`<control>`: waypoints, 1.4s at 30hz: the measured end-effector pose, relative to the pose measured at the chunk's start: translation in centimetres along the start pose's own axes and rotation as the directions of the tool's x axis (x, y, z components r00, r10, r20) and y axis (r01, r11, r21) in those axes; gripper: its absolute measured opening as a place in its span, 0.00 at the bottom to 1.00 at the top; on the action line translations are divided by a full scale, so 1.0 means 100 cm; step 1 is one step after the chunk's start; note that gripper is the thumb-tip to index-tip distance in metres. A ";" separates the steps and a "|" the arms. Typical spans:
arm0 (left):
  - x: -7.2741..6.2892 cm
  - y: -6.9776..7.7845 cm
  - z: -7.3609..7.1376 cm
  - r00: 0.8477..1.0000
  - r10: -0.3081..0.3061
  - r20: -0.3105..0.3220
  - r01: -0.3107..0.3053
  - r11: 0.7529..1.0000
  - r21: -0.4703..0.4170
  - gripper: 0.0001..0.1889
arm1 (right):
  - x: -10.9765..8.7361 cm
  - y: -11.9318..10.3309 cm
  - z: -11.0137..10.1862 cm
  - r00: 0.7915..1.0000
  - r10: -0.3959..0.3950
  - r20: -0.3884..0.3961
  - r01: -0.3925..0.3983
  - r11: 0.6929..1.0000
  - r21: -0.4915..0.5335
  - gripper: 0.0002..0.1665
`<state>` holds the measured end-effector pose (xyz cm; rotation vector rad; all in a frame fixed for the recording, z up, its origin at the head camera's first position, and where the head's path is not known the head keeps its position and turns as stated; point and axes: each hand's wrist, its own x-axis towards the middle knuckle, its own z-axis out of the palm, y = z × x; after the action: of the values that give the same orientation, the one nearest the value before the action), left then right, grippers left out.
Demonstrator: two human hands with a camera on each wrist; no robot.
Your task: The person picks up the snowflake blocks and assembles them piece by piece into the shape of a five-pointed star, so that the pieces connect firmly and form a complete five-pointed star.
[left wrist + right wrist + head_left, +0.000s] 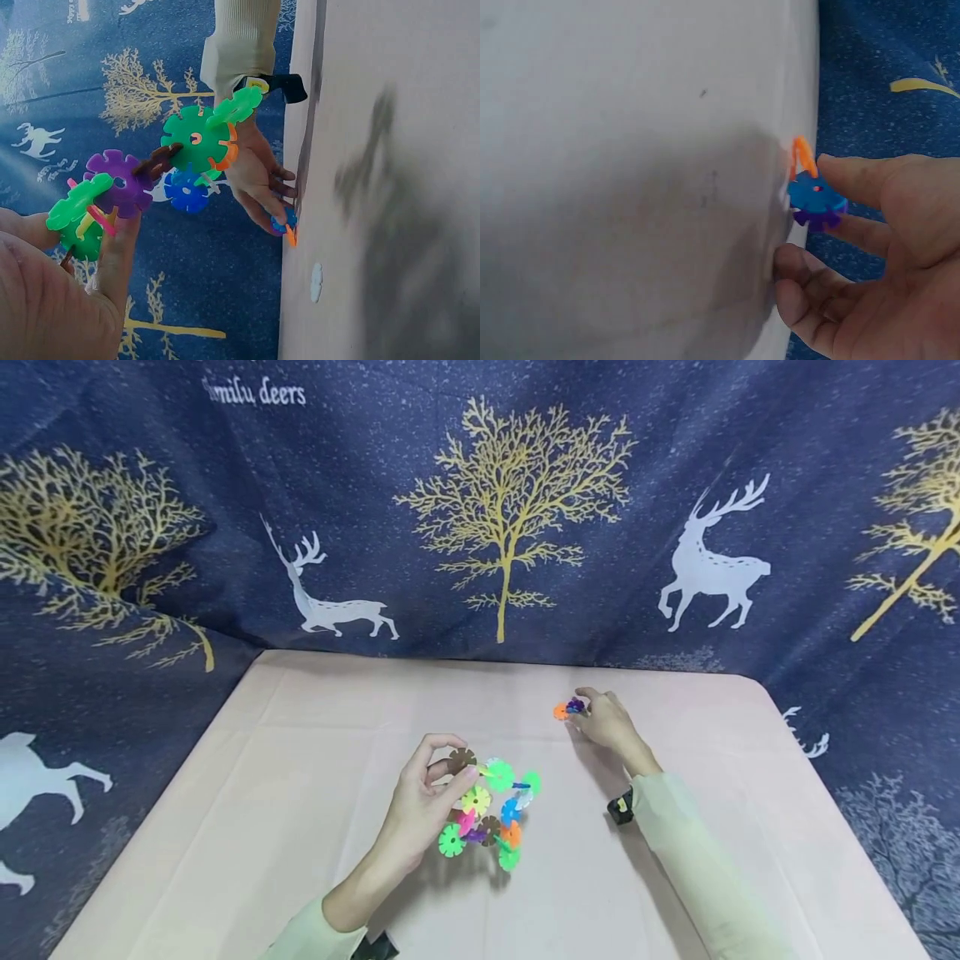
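Observation:
My left hand (pixel 422 802) holds a ring-like chain of notched plastic snowflake discs (pixel 476 800) by a brown disc at its upper left, between thumb and fingers. Green, yellow, pink, purple, blue, orange and clear discs are slotted together in it. The chain is above the table, its shadow below. In the left wrist view, a purple disc (pixel 118 183) and a green disc (pixel 193 139) face the camera. Farther off, near the table's back, my right hand (pixel 609 723) pinches a small cluster of snowflake discs (pixel 816 192), orange, blue and purple, between thumb and index finger.
A pale pink cloth covers the table (pixel 300 793). Dark blue fabric (pixel 345 468) printed with deer and golden trees hangs behind and beside it. A black strap device (pixel 621 807) sits at the right wrist. A small whitish patch (pixel 316 283) shows on the table.

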<state>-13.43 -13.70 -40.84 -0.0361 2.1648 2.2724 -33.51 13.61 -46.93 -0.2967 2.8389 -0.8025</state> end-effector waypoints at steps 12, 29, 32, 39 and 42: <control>0.001 0.001 0.000 0.999 -0.026 0.029 0.026 1.000 -0.016 0.17 | 0.013 -0.002 0.001 1.000 -0.003 0.008 0.003 1.000 -0.013 0.23; -0.001 0.002 0.003 0.998 -0.031 0.060 0.033 0.999 -0.031 0.18 | -0.017 -0.006 -0.013 0.995 -0.100 -0.020 0.102 0.990 0.100 0.13; 0.000 0.004 0.004 0.997 -0.031 0.068 0.033 0.999 -0.032 0.19 | -0.029 -0.013 -0.019 0.992 -0.118 -0.036 0.122 0.979 0.166 0.13; 0.000 0.004 0.006 0.997 -0.030 0.076 0.033 0.999 -0.038 0.19 | -0.058 -0.034 -0.030 0.985 -0.153 -0.076 0.170 0.923 0.347 0.11; 0.000 0.005 0.006 0.997 -0.022 0.080 0.026 0.998 -0.049 0.19 | -0.069 -0.043 -0.035 0.981 -0.183 -0.064 0.193 0.882 0.430 0.09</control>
<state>-13.50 -13.10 -40.36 0.0271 2.0579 2.2736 -26.97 13.44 -40.94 -0.5004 2.5750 -1.4534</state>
